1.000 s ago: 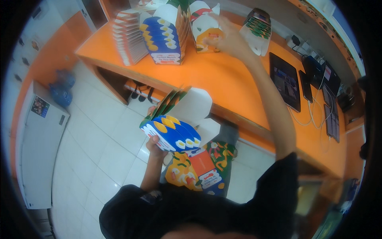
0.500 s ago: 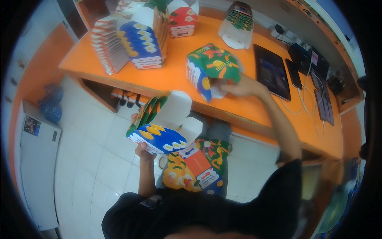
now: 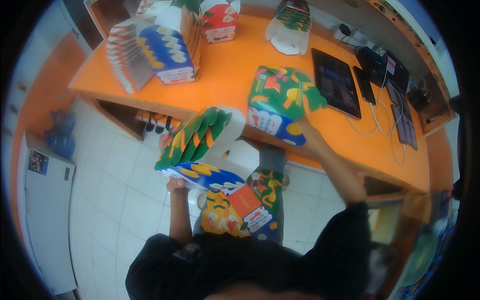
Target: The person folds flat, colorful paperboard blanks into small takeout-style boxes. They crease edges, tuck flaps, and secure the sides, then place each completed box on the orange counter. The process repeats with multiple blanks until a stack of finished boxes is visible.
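A nested stack of paper food boxes [image 3: 210, 162], printed green and blue with white insides, tilts over my lap. My left hand [image 3: 176, 184] is closed around its left end, thumb below. Over the desk's front edge, a single food box [image 3: 280, 102] hangs from my right hand [image 3: 311, 137]. That box has a green patterned side and a blue side, and is slightly blurred. Some of my right fingers are hidden behind it. Across my lap lies a flat, unfolded box sheet [image 3: 246, 200] in yellow, red, green and blue.
On the orange desk [image 3: 225, 75] stand a large stack of blue and white boxes [image 3: 170, 55], a red box [image 3: 220, 22] and a green-white stack [image 3: 290, 32]. A tablet [image 3: 336, 82], phones [image 3: 364, 85] and cables lie at right. A white cabinet [image 3: 49, 215] stands at left.
My right hand has drawn the single box nearer and rightward, turning it so its blue side faces me. The nested stack in my left hand has tilted slightly and shifted a little.
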Action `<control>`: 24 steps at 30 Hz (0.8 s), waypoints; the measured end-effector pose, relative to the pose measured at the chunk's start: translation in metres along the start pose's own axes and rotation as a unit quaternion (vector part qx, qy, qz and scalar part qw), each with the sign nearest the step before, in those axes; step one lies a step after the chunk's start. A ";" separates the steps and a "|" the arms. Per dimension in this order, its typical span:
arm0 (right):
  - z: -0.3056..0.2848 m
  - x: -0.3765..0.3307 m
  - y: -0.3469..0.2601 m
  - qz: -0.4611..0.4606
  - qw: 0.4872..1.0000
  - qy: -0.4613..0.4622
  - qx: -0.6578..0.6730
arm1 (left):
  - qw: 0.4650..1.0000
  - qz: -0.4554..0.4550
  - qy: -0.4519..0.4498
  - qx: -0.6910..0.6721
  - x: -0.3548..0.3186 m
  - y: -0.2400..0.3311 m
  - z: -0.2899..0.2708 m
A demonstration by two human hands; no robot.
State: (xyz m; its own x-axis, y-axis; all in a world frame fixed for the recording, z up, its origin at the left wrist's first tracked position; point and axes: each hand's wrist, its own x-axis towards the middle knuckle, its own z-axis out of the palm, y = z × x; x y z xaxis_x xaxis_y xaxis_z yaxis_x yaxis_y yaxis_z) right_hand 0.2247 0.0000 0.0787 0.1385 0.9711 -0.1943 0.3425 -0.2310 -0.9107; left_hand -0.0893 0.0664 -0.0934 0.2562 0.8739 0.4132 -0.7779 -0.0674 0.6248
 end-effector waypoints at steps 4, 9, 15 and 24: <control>-0.002 -0.016 -0.013 -0.068 0.997 -0.017 -0.040 | 0.994 -0.109 -0.003 0.018 -0.023 -0.007 -0.074; -0.015 -0.044 -0.009 -0.176 0.973 -0.066 -0.137 | 0.995 -0.093 -0.022 0.006 -0.029 -0.018 -0.067; -0.007 -0.082 0.006 -0.186 0.943 -0.160 -0.226 | 0.983 0.123 -0.136 0.025 0.031 -0.002 0.061; 0.022 -0.089 0.026 -0.180 0.948 -0.154 -0.213 | 0.976 0.093 -0.188 0.054 0.051 -0.003 0.102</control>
State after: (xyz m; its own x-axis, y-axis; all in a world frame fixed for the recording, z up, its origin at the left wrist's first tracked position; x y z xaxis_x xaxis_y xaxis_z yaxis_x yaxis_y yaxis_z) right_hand 0.2006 -0.0911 0.0642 -0.3142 0.9477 -0.0565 0.6700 0.1792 -0.7204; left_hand -0.0151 0.0620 -0.0065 0.3250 0.6041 0.7276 -0.7717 -0.2753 0.5733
